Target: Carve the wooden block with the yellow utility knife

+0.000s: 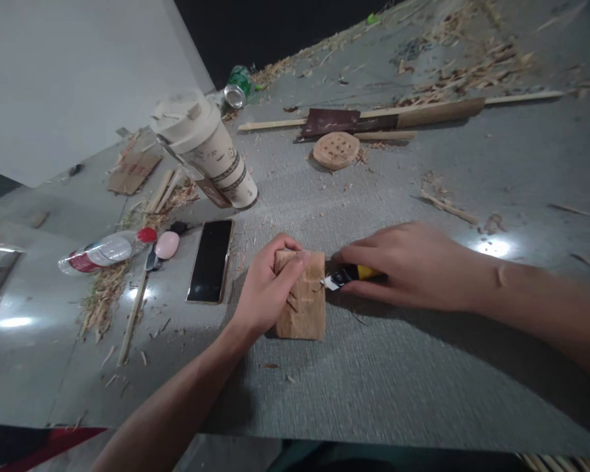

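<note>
A small wooden block [311, 320] with shallow cuts in its upper face lies on the grey table. My left hand [269, 288] grips it from the left, thumb pressed on top and fingers curled round the far side. In my right hand [398, 262] is a black and yellow utility knife [350, 274], its short blade pointing left. The blade tip touches or nearly touches the block's right edge. Part of the knife's handle is hidden under my fingers. A few thin shavings lie around the block.
Left of the block lies a phone [210, 261]; behind it stands a tall paper cup [216, 154]. A plastic bottle [108, 250] lies further left. A carved wooden oval [336, 151], sticks and a green can [238, 86] are at the back. Shavings litter the table [423, 387].
</note>
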`<action>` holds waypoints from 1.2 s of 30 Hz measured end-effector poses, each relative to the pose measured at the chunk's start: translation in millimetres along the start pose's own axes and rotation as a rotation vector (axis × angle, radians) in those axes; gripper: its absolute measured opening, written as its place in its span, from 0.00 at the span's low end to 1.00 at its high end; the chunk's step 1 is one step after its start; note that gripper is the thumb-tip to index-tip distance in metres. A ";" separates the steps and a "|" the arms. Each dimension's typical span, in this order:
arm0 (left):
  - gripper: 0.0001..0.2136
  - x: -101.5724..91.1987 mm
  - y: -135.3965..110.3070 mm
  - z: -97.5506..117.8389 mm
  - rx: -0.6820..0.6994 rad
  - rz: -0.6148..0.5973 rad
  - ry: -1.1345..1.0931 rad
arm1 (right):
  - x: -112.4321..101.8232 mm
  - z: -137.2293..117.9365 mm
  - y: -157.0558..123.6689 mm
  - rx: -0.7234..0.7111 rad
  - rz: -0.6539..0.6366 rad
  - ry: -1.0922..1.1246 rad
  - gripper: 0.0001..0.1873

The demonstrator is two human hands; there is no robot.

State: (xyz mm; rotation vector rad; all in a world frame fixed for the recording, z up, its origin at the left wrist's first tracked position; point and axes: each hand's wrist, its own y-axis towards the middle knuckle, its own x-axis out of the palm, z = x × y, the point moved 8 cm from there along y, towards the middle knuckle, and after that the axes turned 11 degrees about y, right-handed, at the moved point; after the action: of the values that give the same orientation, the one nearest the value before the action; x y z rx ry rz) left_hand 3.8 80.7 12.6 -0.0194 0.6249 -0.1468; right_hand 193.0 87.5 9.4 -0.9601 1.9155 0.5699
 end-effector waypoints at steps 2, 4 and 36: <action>0.09 1.1 -0.1 -0.3 -0.004 -0.010 -0.001 | 0.2 -1.1 -0.5 -0.001 0.002 -0.021 0.19; 0.09 1.9 -0.1 1.0 0.003 -0.019 -0.007 | 0.2 -2.3 -1.0 -0.003 0.007 -0.035 0.19; 0.08 3.3 1.3 4.2 0.034 -0.044 0.048 | -0.2 -3.4 -1.3 0.004 0.015 -0.061 0.21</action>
State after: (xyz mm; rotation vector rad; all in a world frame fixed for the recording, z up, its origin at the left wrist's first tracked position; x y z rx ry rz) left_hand 9.1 81.5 14.0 0.0036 0.6701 -0.2006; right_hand 192.4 84.3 11.2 -0.9161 1.8702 0.5972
